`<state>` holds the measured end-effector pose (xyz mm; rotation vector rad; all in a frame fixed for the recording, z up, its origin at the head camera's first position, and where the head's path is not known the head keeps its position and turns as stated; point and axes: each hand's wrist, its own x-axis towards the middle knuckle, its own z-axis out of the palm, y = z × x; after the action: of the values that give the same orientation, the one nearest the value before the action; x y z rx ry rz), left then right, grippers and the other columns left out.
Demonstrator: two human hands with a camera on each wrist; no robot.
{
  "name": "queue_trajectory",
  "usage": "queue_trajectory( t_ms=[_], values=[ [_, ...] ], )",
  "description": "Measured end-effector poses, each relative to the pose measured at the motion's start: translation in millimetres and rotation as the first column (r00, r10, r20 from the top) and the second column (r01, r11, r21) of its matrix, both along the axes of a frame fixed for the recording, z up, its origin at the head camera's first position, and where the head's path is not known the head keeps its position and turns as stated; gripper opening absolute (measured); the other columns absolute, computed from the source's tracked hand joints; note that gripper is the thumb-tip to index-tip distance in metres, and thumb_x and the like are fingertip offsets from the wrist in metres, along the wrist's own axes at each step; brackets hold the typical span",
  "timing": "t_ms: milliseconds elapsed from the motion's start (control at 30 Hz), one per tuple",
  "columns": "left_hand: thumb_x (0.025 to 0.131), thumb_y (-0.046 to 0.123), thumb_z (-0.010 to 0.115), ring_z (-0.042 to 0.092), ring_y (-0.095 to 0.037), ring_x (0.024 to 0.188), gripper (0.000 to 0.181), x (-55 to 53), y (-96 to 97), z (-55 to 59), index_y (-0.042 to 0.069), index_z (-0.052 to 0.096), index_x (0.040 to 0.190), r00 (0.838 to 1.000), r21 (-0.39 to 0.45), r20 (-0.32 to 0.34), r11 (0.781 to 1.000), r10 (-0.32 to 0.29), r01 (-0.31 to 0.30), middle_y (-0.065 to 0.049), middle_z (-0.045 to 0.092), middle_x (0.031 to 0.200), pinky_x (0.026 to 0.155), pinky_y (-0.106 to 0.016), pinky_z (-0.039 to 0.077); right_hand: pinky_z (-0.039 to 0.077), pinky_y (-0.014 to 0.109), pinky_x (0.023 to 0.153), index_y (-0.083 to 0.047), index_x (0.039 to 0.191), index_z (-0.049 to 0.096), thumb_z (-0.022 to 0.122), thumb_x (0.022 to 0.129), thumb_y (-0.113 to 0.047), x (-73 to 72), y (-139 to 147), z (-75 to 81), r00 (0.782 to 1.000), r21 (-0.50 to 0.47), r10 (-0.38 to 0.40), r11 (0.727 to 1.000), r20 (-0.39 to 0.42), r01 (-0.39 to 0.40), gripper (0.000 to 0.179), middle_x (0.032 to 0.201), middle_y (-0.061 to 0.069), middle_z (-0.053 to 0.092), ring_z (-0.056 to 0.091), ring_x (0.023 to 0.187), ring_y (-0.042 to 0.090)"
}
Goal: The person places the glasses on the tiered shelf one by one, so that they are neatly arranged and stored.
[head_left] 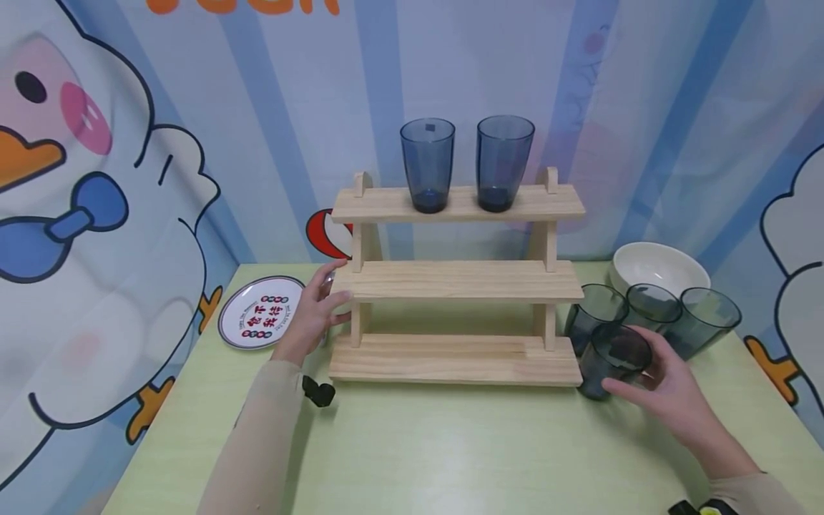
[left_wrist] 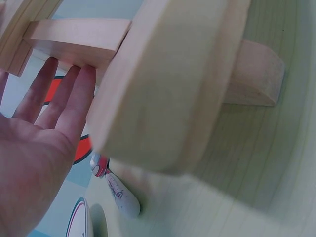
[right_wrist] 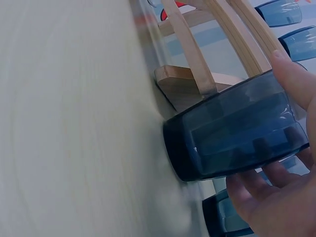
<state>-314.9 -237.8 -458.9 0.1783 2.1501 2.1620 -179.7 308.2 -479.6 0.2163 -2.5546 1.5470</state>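
Observation:
A three-tier wooden shelf rack (head_left: 457, 279) stands on the table. My left hand (head_left: 313, 315) holds its left side at the middle tier; in the left wrist view the fingers (left_wrist: 74, 101) reach against a wooden upright. At the rack's right end, my right hand (head_left: 672, 393) grips a blue-tinted drinking glass (head_left: 611, 357), thumb on one side and fingers on the other. The right wrist view shows that glass (right_wrist: 237, 131) with its dark base close to the tabletop. Two matching glasses, one left (head_left: 428, 164) and one right (head_left: 505, 164), stand upright on the top tier.
Behind the held glass are three more glasses, the nearest one (head_left: 589, 307) beside the rack. A white bowl (head_left: 659, 265) sits at the back right. Left of the rack lies a white plate with red lettering (head_left: 264, 312). A white handle-like thing (left_wrist: 122, 195) lies near it.

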Motion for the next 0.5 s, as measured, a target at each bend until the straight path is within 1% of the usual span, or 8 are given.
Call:
queue_trajectory(
  t_ms=[133,200,333,500],
  values=[
    [0.102,0.011,0.064,0.040,-0.040,0.147,0.064,0.5,0.1,0.0,0.030,0.041,0.159,1.000,0.002,0.006,1.000,-0.004,0.004,-0.012,0.032,0.169,0.106,-0.068,0.047,0.050,0.007,0.089,-0.008,0.158,0.037,0.084,0.087,-0.001,0.6,-3.4,-4.4,1.000,-0.035,0.002,0.999,-0.015,-0.003,0.085,0.141,0.004,0.049,0.054,0.117,-0.007],
    [0.102,0.012,0.064,0.041,-0.040,0.146,0.064,0.6,0.3,0.0,0.031,0.042,0.158,1.000,0.003,0.007,1.000,-0.003,0.003,-0.012,0.032,0.168,0.106,-0.068,0.047,0.051,0.008,0.089,-0.008,0.157,0.037,0.083,0.087,0.001,0.3,-4.2,-6.4,1.000,-0.056,0.004,0.998,-0.024,-0.005,0.084,0.141,0.001,0.049,0.055,0.118,-0.006],
    [0.102,0.012,0.064,0.041,-0.040,0.146,0.064,0.2,-0.1,-0.3,0.031,0.042,0.159,1.000,0.003,0.007,1.000,-0.002,0.002,-0.012,0.032,0.169,0.106,-0.067,0.047,0.051,0.008,0.089,-0.008,0.156,0.040,0.083,0.086,0.003,-0.4,-5.3,-9.2,0.999,-0.076,-0.008,0.997,-0.043,0.005,0.083,0.137,-0.008,0.052,0.056,0.118,-0.005],
    [0.102,0.012,0.064,0.041,-0.040,0.145,0.064,-0.2,-0.7,-0.9,0.030,0.041,0.159,1.000,0.006,0.007,1.000,0.002,-0.002,-0.013,0.033,0.167,0.106,-0.067,0.048,0.052,0.009,0.088,-0.009,0.155,0.042,0.084,0.085,0.002,-0.5,-5.0,-9.6,0.999,-0.075,-0.033,0.997,-0.035,0.030,0.083,0.133,-0.014,0.054,0.057,0.116,-0.005]
  ],
)
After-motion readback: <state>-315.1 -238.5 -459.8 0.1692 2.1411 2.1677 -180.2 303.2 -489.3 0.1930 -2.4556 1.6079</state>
